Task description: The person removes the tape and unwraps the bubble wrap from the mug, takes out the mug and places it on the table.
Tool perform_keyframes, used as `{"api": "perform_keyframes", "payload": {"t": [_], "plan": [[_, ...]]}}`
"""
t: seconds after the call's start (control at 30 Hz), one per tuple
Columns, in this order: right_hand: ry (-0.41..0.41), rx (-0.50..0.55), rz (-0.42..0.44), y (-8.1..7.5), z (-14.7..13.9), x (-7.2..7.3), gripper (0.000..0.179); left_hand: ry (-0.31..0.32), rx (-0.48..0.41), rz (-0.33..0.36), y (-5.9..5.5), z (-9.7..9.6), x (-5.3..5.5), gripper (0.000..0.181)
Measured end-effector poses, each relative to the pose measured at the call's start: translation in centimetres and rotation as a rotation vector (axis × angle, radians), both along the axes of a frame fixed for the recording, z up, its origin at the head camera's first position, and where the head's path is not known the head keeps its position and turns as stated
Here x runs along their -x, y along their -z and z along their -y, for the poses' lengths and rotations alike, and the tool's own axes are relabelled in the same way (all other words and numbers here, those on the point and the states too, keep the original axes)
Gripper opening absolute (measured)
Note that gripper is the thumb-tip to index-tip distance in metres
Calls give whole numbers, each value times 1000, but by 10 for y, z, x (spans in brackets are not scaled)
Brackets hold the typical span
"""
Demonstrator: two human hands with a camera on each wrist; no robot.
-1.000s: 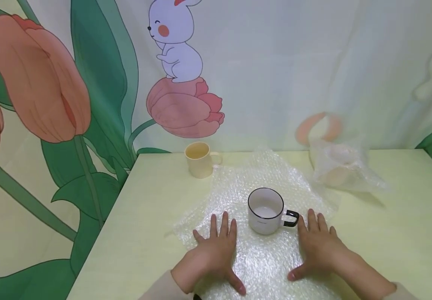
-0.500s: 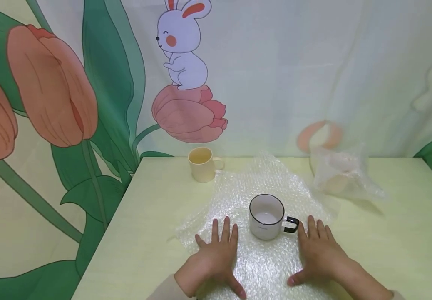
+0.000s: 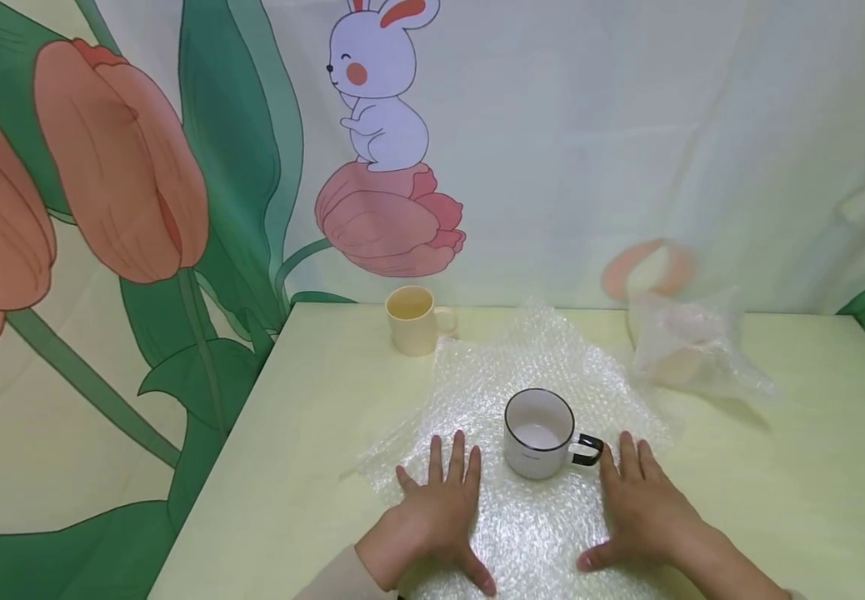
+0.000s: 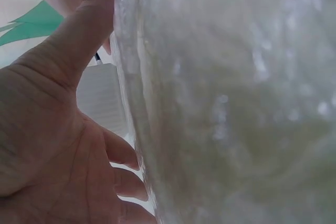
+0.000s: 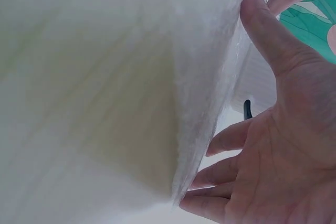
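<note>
A white mug (image 3: pixel 539 446) with a black rim and black handle stands upright on a sheet of bubble wrap (image 3: pixel 530 533). My left hand (image 3: pixel 436 508) presses flat on the wrap to the mug's left, its fingers straight and spread. On the other side my right hand (image 3: pixel 642 504) rests on the wrap's right part, fingers straight, with its index fingertip right at the mug's handle. In the left wrist view the thumb and fingers of the left hand (image 4: pixel 68 114) lie against the wrap. The right wrist view shows the right hand's (image 5: pixel 273 124) fingertips along the wrap's edge.
A cream mug (image 3: pixel 412 323) stands at the back, near the wrap's upper left corner. Toward the back right lies a bundle wrapped in bubble wrap (image 3: pixel 691 342). Behind the pale green table (image 3: pixel 275 492) hangs a cloth printed with tulips and a rabbit (image 3: pixel 380 92).
The head view has shifted slightly, so everything sits a little differently in it. Both hands stay on the bubble wrap and the mug stays in place between them.
</note>
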State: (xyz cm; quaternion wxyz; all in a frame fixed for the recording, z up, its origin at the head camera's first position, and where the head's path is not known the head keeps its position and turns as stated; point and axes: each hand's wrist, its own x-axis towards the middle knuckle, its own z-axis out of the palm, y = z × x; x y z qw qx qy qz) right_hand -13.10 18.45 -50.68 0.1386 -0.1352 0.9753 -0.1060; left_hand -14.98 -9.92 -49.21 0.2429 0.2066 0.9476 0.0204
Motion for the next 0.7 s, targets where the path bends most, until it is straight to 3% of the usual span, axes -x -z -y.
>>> {"api": "perform_keyframes", "payload": {"t": [0.7], "plan": [[-40, -5, -66, 7, -2, -25, 156, -17, -2, 23, 3, -1, -22, 168]]}}
